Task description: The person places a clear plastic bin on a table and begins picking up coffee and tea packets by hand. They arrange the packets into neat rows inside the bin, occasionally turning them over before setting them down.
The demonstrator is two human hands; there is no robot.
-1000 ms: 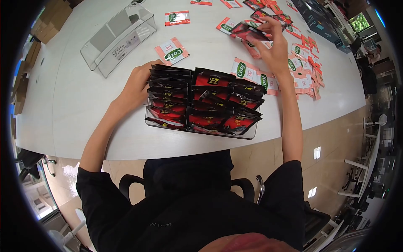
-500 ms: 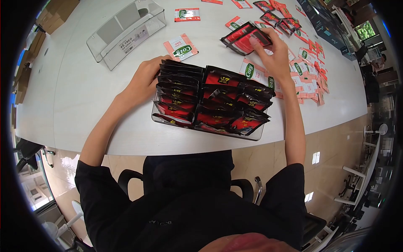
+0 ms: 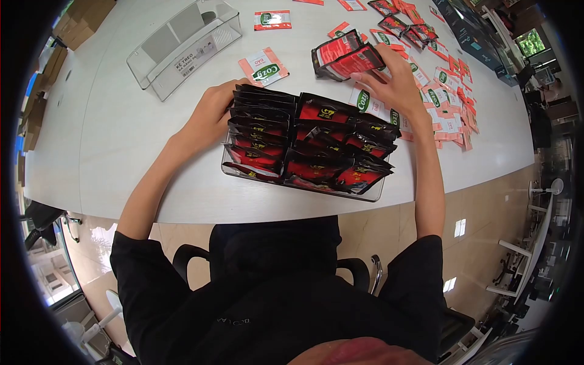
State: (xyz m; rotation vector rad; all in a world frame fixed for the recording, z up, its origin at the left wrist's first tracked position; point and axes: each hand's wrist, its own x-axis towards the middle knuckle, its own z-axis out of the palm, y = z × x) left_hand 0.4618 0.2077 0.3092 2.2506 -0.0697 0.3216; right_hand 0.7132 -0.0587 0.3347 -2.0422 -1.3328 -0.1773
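A clear plastic tray point(image 3: 292, 185) stands near the table's front edge, packed with rows of upright black-and-red coffee sachets point(image 3: 316, 163). Around its far left corner curls my left hand point(image 3: 218, 112), closed, with the fingertips hidden behind the sachets. Beyond the tray's far right side, my right hand point(image 3: 398, 85) pinches a pair of black-and-red coffee sachets point(image 3: 348, 56) between thumb and fingers. They are held above the table, backs with printed text facing me. White-and-pink Cozy sachets point(image 3: 372, 104) lie below and beside this hand.
An empty clear plastic rack point(image 3: 182, 52) stands at the back left. Loose Cozy sachets point(image 3: 266, 68) lie behind the tray, and many more point(image 3: 449, 103) spread over the right side. Black-and-red sachets point(image 3: 413, 33) lie among them. Dark boxes point(image 3: 477, 39) line the far right edge.
My right hand has turned the held coffee sachets, so their printed backs show more fully, and shifted slightly down and left. My left hand and the tray keep their places.
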